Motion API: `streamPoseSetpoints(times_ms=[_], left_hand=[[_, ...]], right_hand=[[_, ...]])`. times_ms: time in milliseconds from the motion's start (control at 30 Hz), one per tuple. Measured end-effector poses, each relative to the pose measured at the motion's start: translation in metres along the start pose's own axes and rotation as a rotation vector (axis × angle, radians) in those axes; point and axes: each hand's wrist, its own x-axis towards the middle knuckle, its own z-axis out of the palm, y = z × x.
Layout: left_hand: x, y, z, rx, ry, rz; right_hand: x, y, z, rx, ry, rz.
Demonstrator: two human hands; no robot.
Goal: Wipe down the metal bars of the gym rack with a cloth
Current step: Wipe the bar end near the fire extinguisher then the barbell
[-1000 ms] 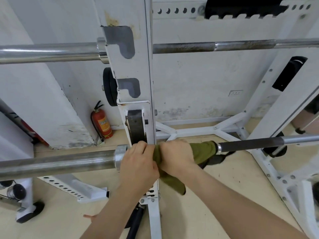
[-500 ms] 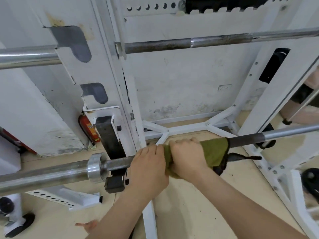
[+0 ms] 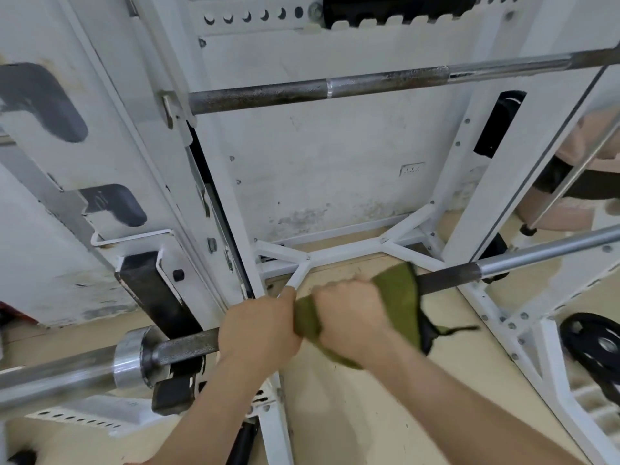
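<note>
Both hands moved rightward along the lower steel barbell (image 3: pixel 188 344), away from the white steel rack upright (image 3: pixel 214 203), compared with a second ago. Left hand (image 3: pixel 260 333) closed bare around the shaft, right hand (image 3: pixel 350 317) just beside it, grip clenched over the olive-green cloth (image 3: pixel 399 297) wrapped round the bar. More dark knurled shaft now exposed between the chrome collar (image 3: pixel 129 359) and the left hand. Probably mid-stroke: section nearest the upright covered, long stretch of shaft beyond the cloth not yet wiped. Upper rusty barbell (image 3: pixel 385 83), well above, apparently untouched.
</note>
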Motion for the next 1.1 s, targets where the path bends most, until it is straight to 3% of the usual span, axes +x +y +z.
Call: streamPoseSetpoints(times_ms=[67, 133, 267, 400, 467, 533, 600, 700, 867, 967, 1100], left_hand=[[-0.002, -0.003, 0.001, -0.007, -0.028, 0.001], [0.0, -0.003, -0.001, -0.031, -0.042, 0.014], [0.011, 0.001, -0.011, -0.071, -0.13, 0.036], [0.029, -0.006, -0.018, -0.335, -0.529, 0.0], [0.038, -0.01, -0.022, -0.56, -0.765, -0.039], [0.042, -0.013, -0.024, -0.676, -0.869, -0.053], [0.041, -0.012, -0.021, -0.687, -0.844, -0.042], [0.034, -0.01, -0.015, -0.526, -0.641, 0.0], [0.019, -0.008, -0.01, -0.259, -0.329, 0.04], [0.015, -0.013, -0.007, -0.206, -0.285, 0.029], [0.016, -0.017, -0.007, -0.222, -0.286, -0.018]], right_hand=[[0.002, -0.016, 0.004, 0.016, 0.042, -0.112], [-0.003, 0.017, 0.009, -0.024, 0.12, -0.138], [-0.025, 0.122, 0.001, -0.177, 0.078, 0.142], [-0.024, 0.125, -0.007, -0.169, 0.013, 0.26], [-0.019, 0.083, -0.004, -0.125, 0.033, 0.226], [-0.016, 0.04, 0.005, -0.065, 0.094, 0.121], [-0.018, 0.025, 0.008, -0.018, 0.23, 0.018], [-0.028, 0.076, 0.01, -0.139, 0.36, -0.027], [-0.04, 0.157, 0.007, -0.18, 0.202, 0.243], [-0.034, 0.125, 0.008, -0.128, 0.166, 0.309], [-0.015, 0.036, 0.006, 0.002, 0.131, 0.118]])
